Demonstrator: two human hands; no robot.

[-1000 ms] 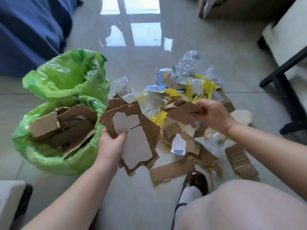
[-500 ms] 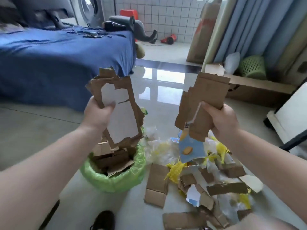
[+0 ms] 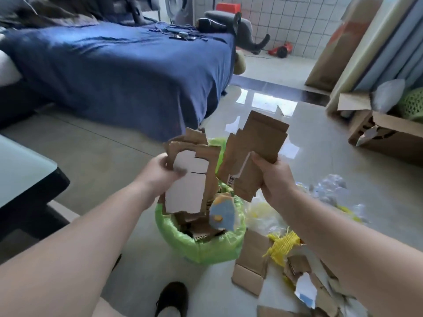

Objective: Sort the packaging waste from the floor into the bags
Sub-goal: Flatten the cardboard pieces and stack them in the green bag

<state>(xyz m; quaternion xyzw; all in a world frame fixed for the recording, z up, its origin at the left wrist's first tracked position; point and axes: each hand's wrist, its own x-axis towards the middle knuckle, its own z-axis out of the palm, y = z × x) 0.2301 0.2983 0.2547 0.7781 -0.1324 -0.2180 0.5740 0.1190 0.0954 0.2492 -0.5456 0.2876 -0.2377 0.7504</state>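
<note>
Torn brown cardboard pieces [image 3: 190,179] upright above green bag [image 3: 206,248], apparently cardboard-filled, scraps [image 3: 297,266] alongside

I saw the green bag [image 3: 196,248] mouth crowded with upright cardboard scraps [image 3: 201,227]; bare floor [image 3: 96,161] lay open left, littered packaging [image 3: 281,245] blocked the right.
</note>
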